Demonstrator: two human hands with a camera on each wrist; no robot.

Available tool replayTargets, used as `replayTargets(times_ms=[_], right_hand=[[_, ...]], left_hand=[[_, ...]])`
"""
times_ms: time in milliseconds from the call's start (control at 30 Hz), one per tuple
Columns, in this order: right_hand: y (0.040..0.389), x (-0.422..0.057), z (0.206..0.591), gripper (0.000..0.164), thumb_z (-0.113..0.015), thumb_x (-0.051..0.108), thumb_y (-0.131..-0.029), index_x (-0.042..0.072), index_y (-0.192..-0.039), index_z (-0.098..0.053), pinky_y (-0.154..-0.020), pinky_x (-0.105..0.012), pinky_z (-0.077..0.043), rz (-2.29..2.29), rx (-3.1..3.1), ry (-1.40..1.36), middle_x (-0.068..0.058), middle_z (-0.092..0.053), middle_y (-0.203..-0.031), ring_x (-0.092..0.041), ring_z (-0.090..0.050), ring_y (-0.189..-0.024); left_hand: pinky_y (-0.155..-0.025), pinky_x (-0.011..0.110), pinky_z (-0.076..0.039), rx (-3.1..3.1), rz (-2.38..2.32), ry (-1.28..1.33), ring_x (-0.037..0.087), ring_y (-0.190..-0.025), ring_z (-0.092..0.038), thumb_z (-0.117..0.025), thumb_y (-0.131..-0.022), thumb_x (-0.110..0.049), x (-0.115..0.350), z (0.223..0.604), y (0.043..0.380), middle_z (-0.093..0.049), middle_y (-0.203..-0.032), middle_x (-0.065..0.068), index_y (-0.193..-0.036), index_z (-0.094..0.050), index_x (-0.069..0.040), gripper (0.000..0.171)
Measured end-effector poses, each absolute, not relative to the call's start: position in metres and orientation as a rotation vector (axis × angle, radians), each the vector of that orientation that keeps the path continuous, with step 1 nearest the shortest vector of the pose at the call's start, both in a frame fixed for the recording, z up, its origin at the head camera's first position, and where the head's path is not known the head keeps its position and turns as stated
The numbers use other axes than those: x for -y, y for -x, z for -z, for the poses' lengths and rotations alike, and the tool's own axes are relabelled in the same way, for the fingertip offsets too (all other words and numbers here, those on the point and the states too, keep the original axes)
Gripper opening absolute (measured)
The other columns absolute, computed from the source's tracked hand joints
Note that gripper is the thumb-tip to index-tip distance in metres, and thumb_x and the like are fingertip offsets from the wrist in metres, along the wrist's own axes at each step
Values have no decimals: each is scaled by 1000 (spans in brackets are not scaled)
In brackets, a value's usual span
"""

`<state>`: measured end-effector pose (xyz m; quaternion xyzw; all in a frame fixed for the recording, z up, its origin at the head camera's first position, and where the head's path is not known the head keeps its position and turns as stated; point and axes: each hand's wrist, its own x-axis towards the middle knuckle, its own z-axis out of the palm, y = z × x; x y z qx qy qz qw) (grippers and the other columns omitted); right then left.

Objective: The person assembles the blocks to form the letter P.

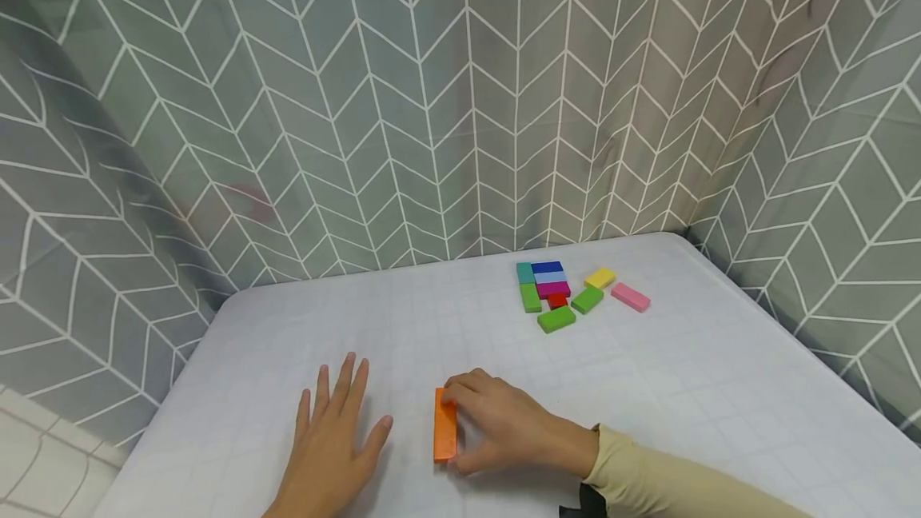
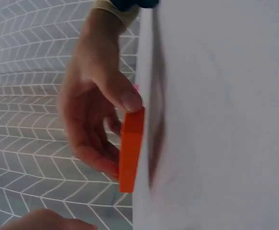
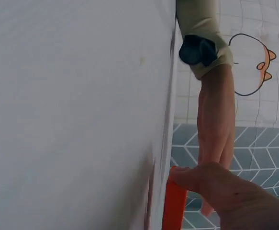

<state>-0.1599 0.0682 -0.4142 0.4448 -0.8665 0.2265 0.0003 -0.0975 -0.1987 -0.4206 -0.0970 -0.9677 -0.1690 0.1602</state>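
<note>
An orange rectangular block [image 1: 444, 426] lies lengthwise on the white table, just in front of me. My right hand [image 1: 507, 422] holds it by its two ends, the thumb at the near end and fingertips at the far end. The left wrist view shows that thumb against one end of the orange block [image 2: 131, 151], and curled fingers toward the other. To the left of the block, my left hand [image 1: 327, 434] is low over the table, fingers straight and spread, holding nothing. In the right wrist view, the left hand [image 3: 217, 120] appears beyond the right thumb.
Farther back on the white table [image 1: 403, 310], a cluster holds a teal block [image 1: 525, 272], a blue block [image 1: 547, 267], a magenta block [image 1: 553, 290] and several others. Beside it lie a yellow block [image 1: 600, 277] and a pink block [image 1: 631, 296]. A patterned curtain [image 1: 460, 102] surrounds the table.
</note>
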Motion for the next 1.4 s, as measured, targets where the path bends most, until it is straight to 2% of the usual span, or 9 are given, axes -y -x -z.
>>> replayTargets(times_ms=[133,233,300,500,633,800,1000,1167,1400], right_hand=[[158,-60,419,61,-83,51,-85,14,-129,-64,-96,-26,-51,-676,2731,-1459,4,-59,-133,-10,-53,-118],[156,-59,422,61,-81,56,-86,16,-129,-65,-96,-29,-51,-635,2718,-1505,5,-59,-134,-10,-52,-120],[156,-62,422,61,-80,59,-86,19,-130,-64,-99,-33,-50,-661,2713,-1519,2,-58,-140,-12,-51,-126],[188,-105,413,48,-78,40,-94,11,-130,-66,-106,-53,-48,-690,2626,-1257,-16,-55,-147,-31,-52,-133],[218,-149,420,48,-82,24,-90,2,-131,-67,-95,-62,-52,-471,2610,-810,-25,-59,-136,-43,-55,-124],[227,-182,429,43,-83,26,-90,5,-126,-70,-80,-60,-57,-442,2778,-514,-25,-63,-125,-45,-58,-113],[222,-167,422,29,-86,17,-87,10,-111,-70,-83,-51,-60,-620,2801,-602,-11,-67,-110,-33,-61,-106],[215,-122,421,35,-84,16,-89,9,-120,-69,-96,-46,-55,-868,2736,-953,-5,-68,-120,-26,-60,-112],[211,-66,422,33,-80,18,-92,11,-123,-69,-104,-40,-50,-1057,2702,-1236,-3,-67,-127,-21,-57,-117]], left_hand=[[-117,66,-25,2767,439,297,48,-146,-34,-71,-97,-36,200,425,100,-44,-159,18,-151,-51,1,68],[-110,59,-42,2779,424,380,40,-133,-54,-75,-95,-32,194,428,101,-58,-147,14,-140,-64,0,56],[-104,53,-50,2768,448,483,32,-127,-59,-76,-94,-30,191,430,100,-61,-143,9,-135,-68,-3,50],[-96,39,-56,2609,457,951,17,-129,-58,-72,-100,-37,184,443,96,-57,-148,0,-137,-69,-10,46],[-94,35,-57,2512,418,1106,18,-129,-57,-67,-103,-42,181,450,95,-58,-145,-1,-133,-72,-10,44],[-88,33,-59,2515,416,1118,19,-126,-58,-66,-103,-45,180,450,94,-59,-140,-2,-130,-73,-10,45],[-84,30,-60,2493,402,1122,18,-123,-58,-71,-99,-46,182,447,95,-60,-137,-2,-125,-76,-11,45],[-84,30,-59,2511,403,1147,17,-122,-58,-70,-100,-47,181,444,95,-60,-136,-2,-124,-76,-10,45],[-89,29,-58,2462,405,1178,16,-124,-57,-71,-98,-49,178,446,96,-60,-137,-2,-124,-76,-10,47]])
